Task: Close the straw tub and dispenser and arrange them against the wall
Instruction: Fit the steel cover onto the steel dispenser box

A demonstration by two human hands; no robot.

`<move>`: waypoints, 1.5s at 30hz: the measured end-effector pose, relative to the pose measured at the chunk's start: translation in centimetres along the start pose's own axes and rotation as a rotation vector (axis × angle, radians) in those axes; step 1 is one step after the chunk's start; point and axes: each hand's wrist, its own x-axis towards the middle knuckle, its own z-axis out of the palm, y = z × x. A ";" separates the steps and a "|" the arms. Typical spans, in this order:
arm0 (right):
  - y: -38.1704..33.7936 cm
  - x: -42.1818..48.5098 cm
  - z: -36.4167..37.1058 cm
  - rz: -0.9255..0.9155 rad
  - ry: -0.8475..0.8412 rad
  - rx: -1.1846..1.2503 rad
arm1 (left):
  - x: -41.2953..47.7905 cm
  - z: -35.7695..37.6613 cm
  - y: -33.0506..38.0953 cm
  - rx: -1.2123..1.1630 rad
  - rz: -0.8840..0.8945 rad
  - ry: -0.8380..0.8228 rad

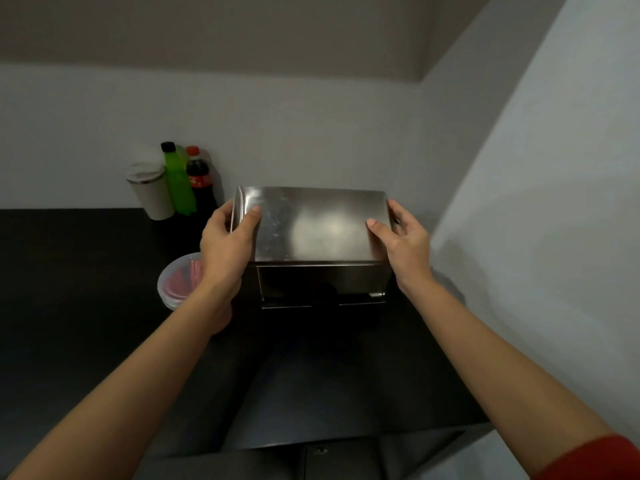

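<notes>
on the far left of the dark counter [69, 271], against the back wall [311, 133], stands a white lidded tumbler [151, 192], with a green bottle [178, 180] just beside it and a dark cola bottle [201, 183] with a red cap next to that. nearer the viewer, a round clear straw tub [176, 280] sits on the counter just left of the dispenser, with red straws visible through its lid; the lid appears seated, though the left forearm hides part of the rim. the left hand [227, 242] grips the left end of the steel dispenser [318, 225], thumb laid on the top panel, fingers wrapped around the side. the dispenser sits at the centre, near the back wall and the right-hand corner; whether it touches the wall cannot be told. its top lid lies flat and shut, and the front slot below is dark. the right hand [403, 245] clasps the right end in the same way, thumb on top, fingers down the side. a red sleeve [595, 459] shows at the lower right.
</notes>
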 end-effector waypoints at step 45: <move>3.4 7.4 0.0 0.261 0.059 -0.306 | 5.9 4.5 -4.0 0.434 -0.249 -0.266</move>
